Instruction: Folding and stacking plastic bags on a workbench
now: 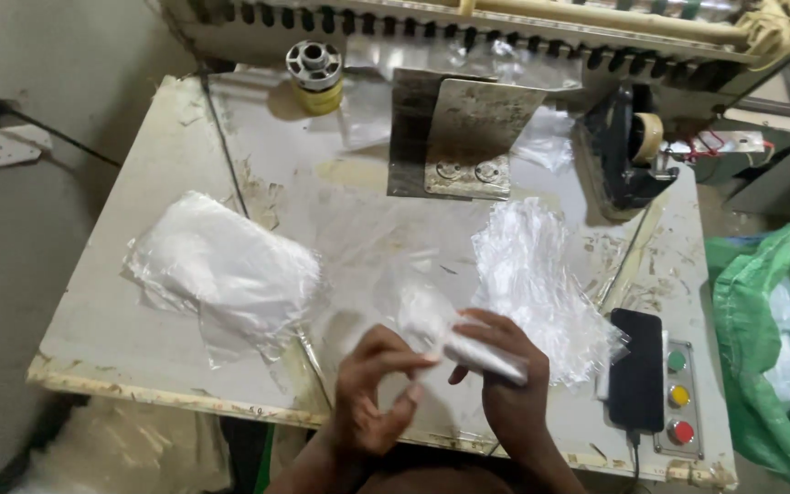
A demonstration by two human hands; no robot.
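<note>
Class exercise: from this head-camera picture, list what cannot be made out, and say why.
- Small white rolled plastic piece in the right hand: motion-blurred, shape unclear.
- Left hand fingertips: blurred, contact uncertain.
- Green woven sack: cut by the right edge.
- Black phone screen: dark.

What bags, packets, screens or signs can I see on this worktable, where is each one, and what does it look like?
Bag stack: table's left, flat pile of clear plastic bags.
Loose bags: right of centre, crinkled clear heap.
Rolled bag: held in the right hand, with the left hand beside it; whitish tube.
Phone: table's right edge, dark blank screen, cabled.
Button panel: beside the phone; green, yellow, red buttons.
Green sack: far right, open.
</note>
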